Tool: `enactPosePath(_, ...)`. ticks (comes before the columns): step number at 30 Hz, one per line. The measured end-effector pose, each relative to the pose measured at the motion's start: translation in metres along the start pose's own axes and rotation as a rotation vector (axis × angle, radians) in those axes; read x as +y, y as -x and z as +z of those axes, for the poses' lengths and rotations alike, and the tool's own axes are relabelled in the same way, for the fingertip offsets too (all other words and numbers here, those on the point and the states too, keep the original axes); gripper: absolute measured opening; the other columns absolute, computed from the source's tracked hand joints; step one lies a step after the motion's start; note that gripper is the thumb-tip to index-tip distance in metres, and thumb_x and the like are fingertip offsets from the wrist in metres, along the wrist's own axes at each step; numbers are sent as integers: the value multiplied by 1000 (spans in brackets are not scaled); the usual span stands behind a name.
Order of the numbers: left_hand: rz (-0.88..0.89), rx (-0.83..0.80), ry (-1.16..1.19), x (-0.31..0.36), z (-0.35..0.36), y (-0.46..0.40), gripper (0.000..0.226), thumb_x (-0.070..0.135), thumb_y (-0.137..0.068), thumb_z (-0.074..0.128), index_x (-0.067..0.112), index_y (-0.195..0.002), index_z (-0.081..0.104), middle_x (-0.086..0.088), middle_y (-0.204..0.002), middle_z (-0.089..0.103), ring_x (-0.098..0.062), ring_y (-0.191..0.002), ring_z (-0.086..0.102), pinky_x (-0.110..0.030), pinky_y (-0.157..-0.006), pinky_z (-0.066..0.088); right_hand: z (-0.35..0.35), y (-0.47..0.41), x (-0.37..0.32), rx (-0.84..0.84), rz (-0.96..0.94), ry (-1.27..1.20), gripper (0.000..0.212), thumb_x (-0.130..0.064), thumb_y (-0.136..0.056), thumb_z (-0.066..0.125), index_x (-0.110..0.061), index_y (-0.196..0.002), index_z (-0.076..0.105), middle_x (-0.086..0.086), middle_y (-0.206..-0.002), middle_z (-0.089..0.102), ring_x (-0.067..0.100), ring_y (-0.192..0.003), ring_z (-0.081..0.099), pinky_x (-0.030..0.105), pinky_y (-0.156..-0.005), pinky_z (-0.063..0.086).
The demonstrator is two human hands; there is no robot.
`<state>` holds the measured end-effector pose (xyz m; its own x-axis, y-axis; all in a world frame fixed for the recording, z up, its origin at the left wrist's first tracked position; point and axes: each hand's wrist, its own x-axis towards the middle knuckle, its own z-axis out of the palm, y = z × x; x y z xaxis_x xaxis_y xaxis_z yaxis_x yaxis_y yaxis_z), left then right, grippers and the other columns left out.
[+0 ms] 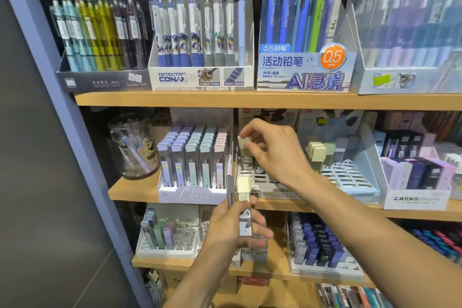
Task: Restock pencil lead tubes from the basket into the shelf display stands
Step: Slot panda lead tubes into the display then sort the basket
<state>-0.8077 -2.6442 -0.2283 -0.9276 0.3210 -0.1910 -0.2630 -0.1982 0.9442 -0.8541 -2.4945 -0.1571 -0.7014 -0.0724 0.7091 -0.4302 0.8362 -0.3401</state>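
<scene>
At the middle shelf (140,189), one panda-printed lead tube (243,151) is being pinched into the white slotted stand (267,182) by the right hand (272,150); spare tubes (243,212) are gripped in the left hand (232,227), many slots unfilled, basket unseen.

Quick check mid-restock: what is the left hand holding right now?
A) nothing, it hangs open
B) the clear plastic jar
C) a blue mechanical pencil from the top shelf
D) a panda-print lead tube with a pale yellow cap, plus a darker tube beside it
D: the left hand grips a panda-print lead tube with a pale yellow cap, a darker tube beside it, while the right hand pinches another tube at the panda display stand.
</scene>
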Motion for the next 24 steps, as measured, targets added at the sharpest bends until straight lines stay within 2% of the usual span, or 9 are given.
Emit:
enactPosePath(10,3,17,-5,1,1,2,22,16,-109,46,4,-117,62,-13,-69,69,-30,-58,71,-27,-41,53,6,-12,0,-45,25,-7,17,-13,-92,73,-20,-108,73,-9,-94,73,4,-86,68,30,-83,60)
enactPosePath(12,10,15,-10,0,2,2,22,17,-109,46,5,-117,63,-13,-71,71,-30,-61,73,-28,-42,54,6,-17,4,-43,66,33,14,-16,-93,73,-17,-107,74,-5,-95,75,9,-86,69,33,-84,61)
enactPosePath(13,16,13,-13,0,2,3,22,17,-110,46,6,-117,63,-13,-72,72,-30,-63,74,-28,-43,55,6,-19,6,-46,87,74,8,-18,-93,73,-15,-100,73,-1,-92,75,13,-84,70,37,-82,61)
enactPosePath(15,24,6,-11,0,1,3,22,18,-110,46,7,-118,63,-13,-76,74,-31,-69,76,-28,-45,57,6,-23,12,-54,122,170,15,-23,-92,74,-10,-87,70,3,-82,73,19,-77,70,42,-77,60)
enactPosePath(16,26,1,-7,0,1,4,23,19,-110,46,7,-118,63,-13,-78,75,-32,-72,77,-28,-47,58,6,-23,15,-67,131,198,17,-25,-91,75,-9,-87,71,3,-80,72,21,-77,69,42,-77,59)
enactPosePath(21,42,-36,-5,0,-1,6,24,22,-109,49,8,-121,63,-16,-92,79,-32,-86,79,-29,-52,62,1,-21,16,-132,134,140,14,-22,-92,74,-19,-105,79,-1,-103,78,15,-97,70,37,-96,56)
enactPosePath(24,75,-52,-12,0,-1,7,24,24,-108,50,11,-123,63,-14,-98,80,-30,-88,79,-28,-55,63,5,-18,13,-138,99,181,16,-22,-93,72,-23,-108,79,-4,-111,77,16,-109,70,40,-103,52)
